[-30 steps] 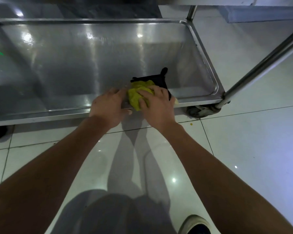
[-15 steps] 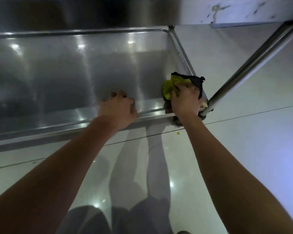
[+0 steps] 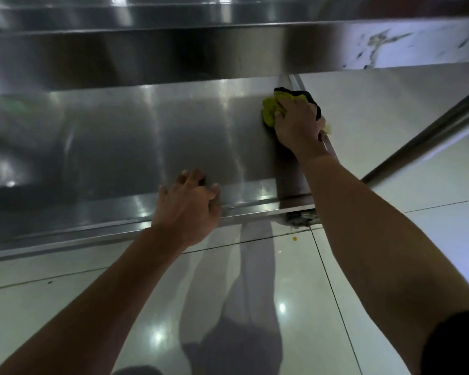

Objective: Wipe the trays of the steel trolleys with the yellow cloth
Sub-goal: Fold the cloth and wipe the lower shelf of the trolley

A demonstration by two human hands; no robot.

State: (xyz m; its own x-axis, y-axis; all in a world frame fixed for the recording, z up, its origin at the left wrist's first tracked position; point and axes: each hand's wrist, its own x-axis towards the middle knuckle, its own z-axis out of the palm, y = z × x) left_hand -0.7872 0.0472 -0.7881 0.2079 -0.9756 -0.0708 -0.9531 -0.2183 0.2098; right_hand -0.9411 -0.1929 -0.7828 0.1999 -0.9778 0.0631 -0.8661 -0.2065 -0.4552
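Observation:
The steel trolley's bottom tray [image 3: 136,147] fills the middle of the head view, low above the floor. My right hand [image 3: 298,123] presses the yellow cloth [image 3: 270,110], bunched with a black edge, onto the tray's far right side by the rim. My left hand [image 3: 187,207] rests over the tray's near rim with its fingers curled on the edge. The cloth is mostly hidden under my right hand.
An upper steel tray [image 3: 146,50] overhangs the far half of the bottom tray. A slanted steel trolley post [image 3: 431,131] runs at the right. A caster [image 3: 299,219] sits under the near right corner. White glossy floor tiles [image 3: 255,307] lie in front, with a small yellow crumb [image 3: 295,239].
My right hand slid the cloth from the tray's near edge to the right corner, then further back along the right side. My left hand let go of the cloth and settled on the near rim.

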